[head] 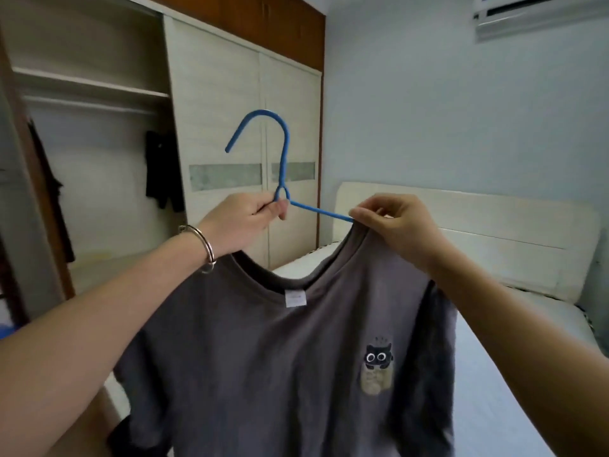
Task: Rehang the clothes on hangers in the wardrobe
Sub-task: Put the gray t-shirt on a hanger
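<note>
Just one view here, a wide-angle head cam looking forward and a bit down. Shirt point(296, 357) and hanger point(283, 159) sit right up close, wardrobe point(214, 110) far left, bed point(494, 374) on the right.

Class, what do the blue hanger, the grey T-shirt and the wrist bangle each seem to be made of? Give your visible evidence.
Blue hanger: probably wire with a matte plastic coating; thin, evenly coloured rod.
Grey T-shirt: soft knit, likely cotton; it drapes and creases, with a sewn neck label.
Bangle: metal, seemingly silver-toned; polished and reflective.
</note>
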Tool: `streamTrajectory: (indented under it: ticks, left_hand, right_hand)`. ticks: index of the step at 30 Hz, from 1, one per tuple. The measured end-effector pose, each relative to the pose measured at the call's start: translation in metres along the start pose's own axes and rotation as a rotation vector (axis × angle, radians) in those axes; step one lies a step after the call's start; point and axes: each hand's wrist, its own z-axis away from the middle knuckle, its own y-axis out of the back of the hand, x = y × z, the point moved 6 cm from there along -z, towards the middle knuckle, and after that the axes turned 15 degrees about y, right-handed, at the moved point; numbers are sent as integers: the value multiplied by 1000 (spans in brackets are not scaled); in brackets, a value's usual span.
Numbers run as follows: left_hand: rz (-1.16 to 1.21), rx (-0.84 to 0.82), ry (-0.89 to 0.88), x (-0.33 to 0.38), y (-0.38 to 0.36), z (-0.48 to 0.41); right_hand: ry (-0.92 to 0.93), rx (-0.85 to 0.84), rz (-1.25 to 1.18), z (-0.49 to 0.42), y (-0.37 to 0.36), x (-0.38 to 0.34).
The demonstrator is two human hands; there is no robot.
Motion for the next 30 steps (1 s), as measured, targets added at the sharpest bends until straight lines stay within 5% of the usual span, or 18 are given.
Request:
streamTrajectory:
  ticks: [7, 11, 15, 21, 30]
  left_hand:
    - [-140, 209, 144, -51, 68, 20]
    - [-71, 243, 152, -79, 107, 28]
    - [-133, 380, 122, -111, 157, 32]
    - [-160, 360, 131, -193, 231, 45]
    - [-210, 266, 581, -394, 299, 115]
  right_hand:
    - [227, 73, -65, -22, -57, -44]
    - [229, -129, -157, -50, -111, -69]
    - [266, -339, 109, -89, -169, -96]
    - [357, -368, 57, -127, -269, -133]
    - [373, -558, -106, -146, -439, -136]
